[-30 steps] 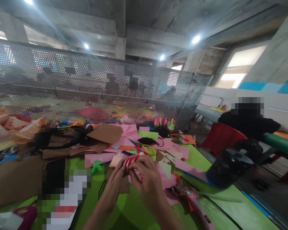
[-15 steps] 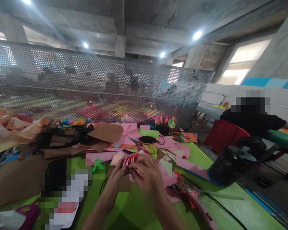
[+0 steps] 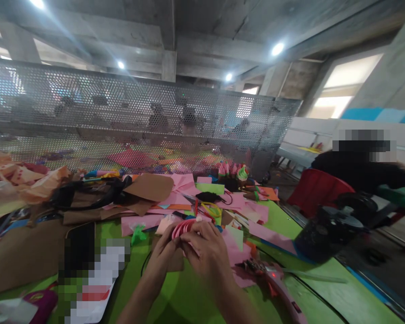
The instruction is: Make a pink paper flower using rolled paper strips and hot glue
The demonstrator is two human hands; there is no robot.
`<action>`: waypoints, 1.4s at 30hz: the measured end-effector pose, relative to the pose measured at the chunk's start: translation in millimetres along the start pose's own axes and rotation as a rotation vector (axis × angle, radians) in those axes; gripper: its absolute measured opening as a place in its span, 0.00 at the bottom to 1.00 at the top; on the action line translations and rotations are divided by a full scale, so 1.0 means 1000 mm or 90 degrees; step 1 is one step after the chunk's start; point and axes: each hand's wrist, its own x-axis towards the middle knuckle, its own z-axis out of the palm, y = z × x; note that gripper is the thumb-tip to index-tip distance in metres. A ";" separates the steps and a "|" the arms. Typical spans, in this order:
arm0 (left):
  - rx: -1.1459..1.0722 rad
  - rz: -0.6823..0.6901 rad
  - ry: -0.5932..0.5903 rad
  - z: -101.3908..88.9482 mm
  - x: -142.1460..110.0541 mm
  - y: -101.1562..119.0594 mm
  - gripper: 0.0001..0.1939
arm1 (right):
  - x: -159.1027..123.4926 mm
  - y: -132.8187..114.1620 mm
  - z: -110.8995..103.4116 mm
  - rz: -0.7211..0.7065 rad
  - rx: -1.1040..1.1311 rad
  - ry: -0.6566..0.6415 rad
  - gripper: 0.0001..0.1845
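Note:
Both hands meet over the middle of the green table (image 3: 185,299). Between them is a pink and red piece made of layered paper strips (image 3: 183,228), curved in ridges. My left hand (image 3: 162,254) grips its left side, fingers closed around it. My right hand (image 3: 205,247) pinches its right side, hiding much of it. A small white tip shows just above the right fingers. Beneath the hands lies a brown cardboard piece (image 3: 175,262). A pink glue gun (image 3: 278,285) with a lit red light rests to the right of my right hand.
Pink paper sheets (image 3: 180,186), brown card (image 3: 151,186) and a black strap (image 3: 87,193) crowd the table's back. At left are a dark phone (image 3: 83,243) and a purple object (image 3: 38,303). A dark bucket-like container (image 3: 327,234) stands right. A person (image 3: 361,164) sits on a red chair (image 3: 319,191).
The layered paper piece has turned slightly in my hands, showing more of its ridges. Both hands stay nearly in place. The seated person at right has shifted an arm and head.

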 end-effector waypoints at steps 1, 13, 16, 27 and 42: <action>0.007 0.008 -0.007 0.000 0.000 0.000 0.20 | -0.001 0.000 0.000 -0.001 -0.006 -0.006 0.04; 0.121 0.065 -0.039 0.008 -0.009 0.028 0.14 | -0.002 -0.002 0.001 0.006 -0.020 -0.013 0.06; 0.135 0.072 -0.032 0.009 -0.009 0.030 0.14 | -0.002 -0.003 0.000 0.007 -0.024 -0.018 0.06; 0.137 0.070 -0.005 0.009 -0.010 0.021 0.18 | -0.003 -0.003 0.001 0.011 -0.013 -0.024 0.06; 0.080 0.061 -0.021 0.008 -0.009 0.019 0.17 | -0.001 -0.002 0.000 0.042 0.021 -0.038 0.07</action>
